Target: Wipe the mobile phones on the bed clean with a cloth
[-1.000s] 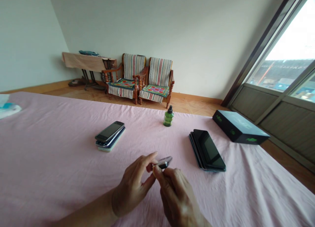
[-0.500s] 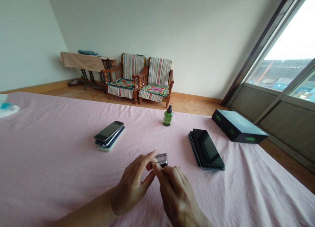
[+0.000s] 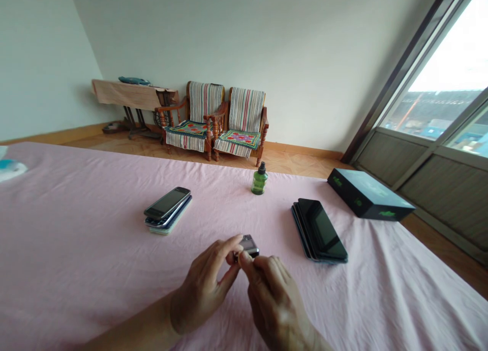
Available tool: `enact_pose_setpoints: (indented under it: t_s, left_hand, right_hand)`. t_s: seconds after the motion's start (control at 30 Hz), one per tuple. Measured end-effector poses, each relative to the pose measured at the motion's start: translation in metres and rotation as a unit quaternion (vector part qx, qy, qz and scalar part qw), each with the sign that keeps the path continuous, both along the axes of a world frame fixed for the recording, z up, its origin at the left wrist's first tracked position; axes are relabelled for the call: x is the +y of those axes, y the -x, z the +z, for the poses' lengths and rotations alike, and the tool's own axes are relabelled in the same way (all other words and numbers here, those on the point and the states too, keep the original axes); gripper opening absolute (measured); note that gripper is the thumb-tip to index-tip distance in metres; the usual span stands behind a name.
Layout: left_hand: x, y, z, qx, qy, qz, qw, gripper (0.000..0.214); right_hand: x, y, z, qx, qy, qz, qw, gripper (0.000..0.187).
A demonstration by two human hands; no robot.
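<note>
Both my hands meet over the pink tablecloth [image 3: 76, 249] near its front edge, pinching a small dark and silver phone [image 3: 249, 244]. My left hand [image 3: 204, 287] grips its left end with thumb and fingers. My right hand [image 3: 272, 300] closes on it from the front and hides most of its body. To the left lies a short stack of phones [image 3: 168, 211]. On the right a stack of dark phones [image 3: 320, 230] lies face up.
A small green spray bottle [image 3: 260, 179] stands at the table's far edge. A black flat box [image 3: 368, 193] sits at the far right corner. Two wooden armchairs [image 3: 217, 122] and a side table stand by the back wall. Windows fill the right side.
The small phone has turned in my fingers: its end pointed right a second ago and now points away from me. Both hands stay in the same place.
</note>
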State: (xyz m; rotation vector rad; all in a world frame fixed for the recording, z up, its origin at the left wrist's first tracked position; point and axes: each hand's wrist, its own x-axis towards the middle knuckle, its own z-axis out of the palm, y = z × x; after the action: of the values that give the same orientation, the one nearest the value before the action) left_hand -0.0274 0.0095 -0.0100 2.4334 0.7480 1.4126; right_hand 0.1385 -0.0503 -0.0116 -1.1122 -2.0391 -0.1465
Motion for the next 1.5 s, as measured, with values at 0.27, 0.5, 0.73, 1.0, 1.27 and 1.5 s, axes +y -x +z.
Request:
enact_pose_setpoints:
  t_s: [0.27,0.5,0.73,1.0,1.27,1.5]
  left_hand:
    - [0.001,-0.001,-0.002,0.003,-0.012,-0.001,1.000,0.044]
    - [0.002,-0.001,0.000,0.064,-0.063,-0.027,0.996,0.036]
    - [-0.002,0.002,0.010,0.174,-0.115,-0.064,0.976,0.026]
    - [0.001,0.003,0.014,0.048,-0.059,-0.046,0.996,0.031]
    - [0.016,-0.001,0.021,-0.129,0.197,-0.002,0.972,0.008]
    - [0.035,-0.006,0.008,-0.133,0.323,0.023,0.937,0.020]
  right_hand:
    - [-0.001,0.002,-0.007,0.017,0.000,-0.001,1.000,0.057]
    - [0.010,-0.012,-0.007,0.122,0.066,-0.107,0.985,0.035]
    - [0.019,-0.026,-0.008,0.149,0.122,-0.159,0.968,0.028]
    - [0.019,-0.023,-0.005,0.157,0.135,-0.145,0.968,0.027]
    - [0.018,-0.020,-0.004,0.180,0.160,-0.119,0.963,0.028]
    - [0.017,-0.014,-0.006,0.187,0.199,-0.083,0.958,0.025]
